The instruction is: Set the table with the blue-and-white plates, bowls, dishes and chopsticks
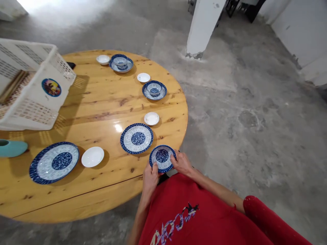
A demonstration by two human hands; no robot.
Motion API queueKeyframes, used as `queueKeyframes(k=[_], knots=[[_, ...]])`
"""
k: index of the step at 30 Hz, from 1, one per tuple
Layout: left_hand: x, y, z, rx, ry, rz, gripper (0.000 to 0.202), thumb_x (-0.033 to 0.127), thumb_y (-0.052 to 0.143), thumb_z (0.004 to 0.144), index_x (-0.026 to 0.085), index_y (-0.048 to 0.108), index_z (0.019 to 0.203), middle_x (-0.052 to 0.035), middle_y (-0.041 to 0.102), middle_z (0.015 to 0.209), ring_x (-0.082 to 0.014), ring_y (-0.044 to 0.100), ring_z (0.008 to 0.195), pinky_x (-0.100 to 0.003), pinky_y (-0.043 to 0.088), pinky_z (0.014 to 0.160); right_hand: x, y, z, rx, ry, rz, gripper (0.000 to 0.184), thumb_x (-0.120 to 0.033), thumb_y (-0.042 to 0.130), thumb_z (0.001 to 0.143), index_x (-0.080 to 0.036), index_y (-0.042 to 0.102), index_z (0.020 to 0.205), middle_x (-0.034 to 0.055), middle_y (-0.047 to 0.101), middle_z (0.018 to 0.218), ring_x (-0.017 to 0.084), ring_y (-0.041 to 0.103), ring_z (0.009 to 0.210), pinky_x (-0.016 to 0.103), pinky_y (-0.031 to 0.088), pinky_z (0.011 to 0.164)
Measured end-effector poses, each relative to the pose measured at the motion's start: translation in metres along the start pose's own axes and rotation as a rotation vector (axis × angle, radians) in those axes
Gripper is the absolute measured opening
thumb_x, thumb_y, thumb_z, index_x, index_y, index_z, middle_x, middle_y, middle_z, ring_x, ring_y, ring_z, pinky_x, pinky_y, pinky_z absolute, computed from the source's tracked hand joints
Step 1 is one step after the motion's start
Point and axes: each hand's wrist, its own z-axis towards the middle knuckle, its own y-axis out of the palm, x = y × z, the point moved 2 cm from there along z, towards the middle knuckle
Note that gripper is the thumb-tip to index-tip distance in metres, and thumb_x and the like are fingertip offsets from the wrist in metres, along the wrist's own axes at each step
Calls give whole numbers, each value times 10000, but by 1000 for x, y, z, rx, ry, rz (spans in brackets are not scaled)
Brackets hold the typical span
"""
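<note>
Both hands grip a small blue-and-white plate (162,156) at the round table's near edge, close to the red shirt. My left hand (150,177) is closed on its lower left rim, thumb on top. On the right rim, my right hand (182,162) pinches the same plate. Just beyond it lies a larger blue-and-white plate (138,139) on the wood, with a small white dish (151,118) behind. Farther left rest another large patterned plate (57,162) and a white dish (92,157).
Along the far edge, two patterned plates (162,96) (130,65) carry clear bowls, with white dishes (143,78) (103,60) beside them. A white plastic basket (48,105) and a turquoise object (16,148) stand left on the wooden table (102,98). A white pillar (201,30) rises beyond.
</note>
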Motion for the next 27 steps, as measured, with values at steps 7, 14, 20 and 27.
queueKeyframes(k=[7, 14, 20, 27], knots=[[26, 41, 26, 14, 89, 68, 309, 398, 443, 886, 153, 632, 879, -95, 688, 867, -228, 644, 830, -348, 547, 767, 37, -33, 24, 15, -2, 62, 286, -258, 412, 981, -134, 650, 1081, 98, 738, 870, 200, 660, 747, 262, 370, 692], [78, 160, 66, -76, -58, -33, 330, 433, 445, 883, 154, 600, 966, -84, 656, 878, -185, 616, 683, -298, 561, 564, 146, -93, 69, 80, -10, 115, 369, -273, 385, 957, -119, 646, 1167, 115, 750, 908, 234, 685, 786, 282, 407, 712], [140, 280, 91, -91, -35, -72, 325, 417, 437, 905, 158, 586, 1033, -71, 664, 869, -161, 617, 623, -268, 544, 521, 253, -173, 101, 106, -15, 196, 424, -348, 333, 940, -118, 665, 1070, 116, 736, 807, 225, 684, 700, 272, 438, 637], [178, 331, 109, -36, -49, -46, 355, 402, 387, 944, 165, 588, 1114, -70, 681, 841, -174, 642, 543, -270, 495, 486, 304, -213, 145, -52, -65, 334, 450, -429, 345, 929, -113, 658, 1002, 79, 671, 622, 220, 645, 546, 270, 426, 519]])
